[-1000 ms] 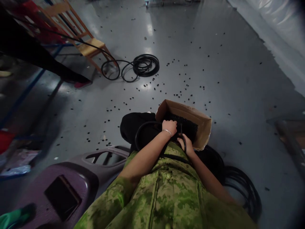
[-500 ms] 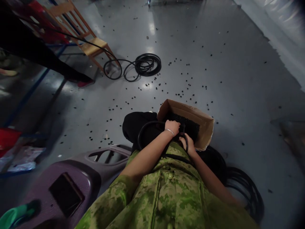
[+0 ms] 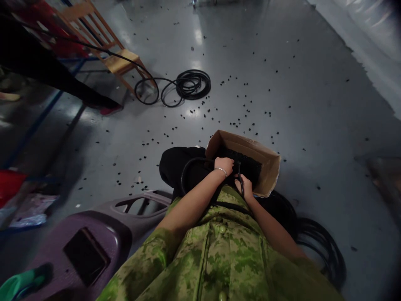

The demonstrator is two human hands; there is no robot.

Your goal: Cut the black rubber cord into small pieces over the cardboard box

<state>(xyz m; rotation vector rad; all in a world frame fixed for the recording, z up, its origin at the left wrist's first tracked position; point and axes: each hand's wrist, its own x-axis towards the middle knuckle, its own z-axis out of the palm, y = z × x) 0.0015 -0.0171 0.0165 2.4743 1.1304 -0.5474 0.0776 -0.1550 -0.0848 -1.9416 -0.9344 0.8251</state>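
Observation:
My left hand [image 3: 224,165] is closed around a black hose [image 3: 184,172], which curves in an arc over my dark trouser leg. In my right hand [image 3: 247,189] is a pair of black-handled scissors [image 3: 241,182], its blades pointing away from me, close to the left hand's fingertips. Both hands are over the near side of an open cardboard box [image 3: 270,173] against my lap. Many small black pieces [image 3: 252,168] lie inside the box. Whether the blades touch the hose is too dark to make out.
A coil of black hose [image 3: 205,85] lies on the floor ahead, near a wooden chair [image 3: 122,60] and a person's leg [image 3: 94,94]. More coiled hose [image 3: 326,242] is at my right. A purple stool [image 3: 112,234] at my left bears a phone [image 3: 86,256]. Black bits litter the floor.
The scissors' handles have come together in my right hand; they stood wider apart before. My left hand keeps its grip on the hose, nearly unmoved.

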